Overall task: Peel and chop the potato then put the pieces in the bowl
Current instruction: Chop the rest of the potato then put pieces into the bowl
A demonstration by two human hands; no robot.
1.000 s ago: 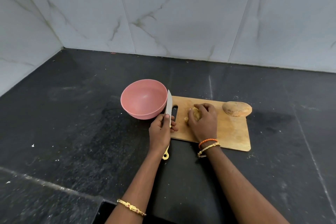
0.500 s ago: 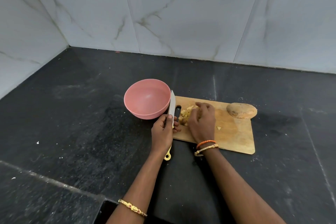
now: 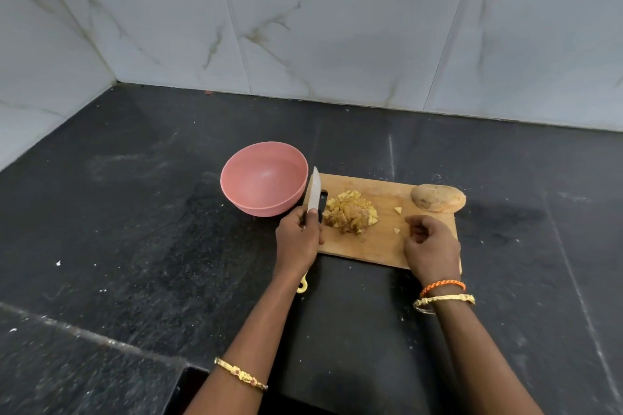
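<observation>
Two stray bits by curled, empty right hand [image 3: 429, 244]; left hand [image 3: 298, 239] grips knife [image 3: 314, 194] (blade up) beside potato pile [image 3: 350, 212].

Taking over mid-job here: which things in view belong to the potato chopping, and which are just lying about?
In the job:
knife in left hand
chopped pile
two stray pieces
cutting board
pink bowl
right hand

Lying about:
unpeeled potato at the board's far right corner

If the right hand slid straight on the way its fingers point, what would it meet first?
The right hand has its curled fingers aimed left across the cutting board. Probably the small stray piece first, then the chopped potato pile; depth is uncertain.
</observation>
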